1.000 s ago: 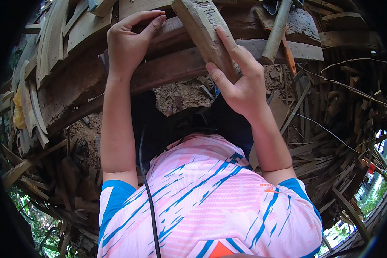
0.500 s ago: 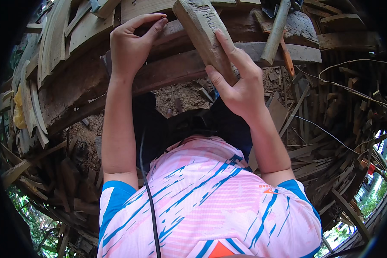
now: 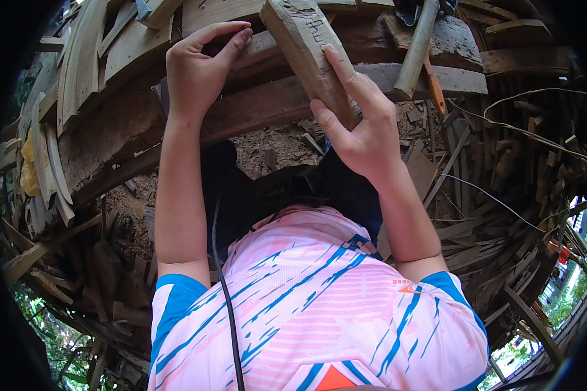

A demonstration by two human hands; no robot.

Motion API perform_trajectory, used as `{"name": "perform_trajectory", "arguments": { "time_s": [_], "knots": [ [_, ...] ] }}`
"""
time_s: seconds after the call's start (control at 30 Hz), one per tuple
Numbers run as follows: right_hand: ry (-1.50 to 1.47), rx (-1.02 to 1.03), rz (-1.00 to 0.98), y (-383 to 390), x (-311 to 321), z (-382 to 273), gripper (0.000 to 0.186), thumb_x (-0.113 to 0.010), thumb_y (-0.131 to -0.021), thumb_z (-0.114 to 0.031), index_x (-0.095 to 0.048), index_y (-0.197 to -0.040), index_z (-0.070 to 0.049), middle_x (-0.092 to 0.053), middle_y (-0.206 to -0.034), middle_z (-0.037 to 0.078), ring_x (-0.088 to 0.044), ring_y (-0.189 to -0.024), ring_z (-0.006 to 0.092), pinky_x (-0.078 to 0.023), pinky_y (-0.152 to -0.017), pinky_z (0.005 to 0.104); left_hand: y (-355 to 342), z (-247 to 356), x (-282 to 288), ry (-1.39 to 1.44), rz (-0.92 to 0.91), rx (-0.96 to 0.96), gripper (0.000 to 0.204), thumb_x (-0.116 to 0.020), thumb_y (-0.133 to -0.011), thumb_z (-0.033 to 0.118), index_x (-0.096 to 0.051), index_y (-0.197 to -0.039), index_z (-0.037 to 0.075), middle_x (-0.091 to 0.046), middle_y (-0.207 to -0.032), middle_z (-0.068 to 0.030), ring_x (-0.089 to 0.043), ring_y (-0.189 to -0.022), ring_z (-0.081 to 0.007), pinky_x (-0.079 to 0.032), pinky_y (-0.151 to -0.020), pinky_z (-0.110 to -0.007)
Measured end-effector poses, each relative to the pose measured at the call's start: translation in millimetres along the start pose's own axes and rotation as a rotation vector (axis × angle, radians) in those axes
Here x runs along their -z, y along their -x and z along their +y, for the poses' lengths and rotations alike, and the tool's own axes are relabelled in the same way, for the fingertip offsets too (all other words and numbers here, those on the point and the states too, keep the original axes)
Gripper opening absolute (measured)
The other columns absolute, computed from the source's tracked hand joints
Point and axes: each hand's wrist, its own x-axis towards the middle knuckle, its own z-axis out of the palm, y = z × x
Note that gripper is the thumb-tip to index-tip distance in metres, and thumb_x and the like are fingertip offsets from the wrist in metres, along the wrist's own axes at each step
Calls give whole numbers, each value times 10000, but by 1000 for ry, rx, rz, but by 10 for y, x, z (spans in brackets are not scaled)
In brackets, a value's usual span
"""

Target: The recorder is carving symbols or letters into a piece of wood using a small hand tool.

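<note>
Wood scraps (image 3: 515, 241) surround the right grip (image 3: 366, 130), pinching a block (image 3: 300, 49), and the left grip (image 3: 197, 73), pressed together.

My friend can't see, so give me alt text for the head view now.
A right hand holds a wooden block near a beam; the left hand is pinched, though whether it holds anything is unclear. Scrap wood lies on both sides.
</note>
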Motion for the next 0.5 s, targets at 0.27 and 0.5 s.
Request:
{"name": "perform_trajectory", "arguments": {
  "time_s": [0.27, 0.5],
  "knots": [
    [-43, -6, 11, -28, 41, -114, 703, -804, -881, -151, -586, -1547, -87, -740, -1094, 168, -699, -990, 277, -535, -956, 373, 28, -56, -53, -25, 65, -94, 230, -837, -932, 130, -829, -1157, 81, -833, -1018, -50, -751, -917, -70, -576, -835, -236],
    [-21, 6, -77, -131, 122, -390, 679, -810, -877, -119, -604, -1522, -58, -739, -1224, 201, -723, -1037, 288, -559, -935, 377, 62, 43, -23, -88, 116, 11, 655, -892, -871, 150, -606, -1459, 108, -827, -959, -40, -735, -865, -54, -579, -785, -226]
  ]
}}
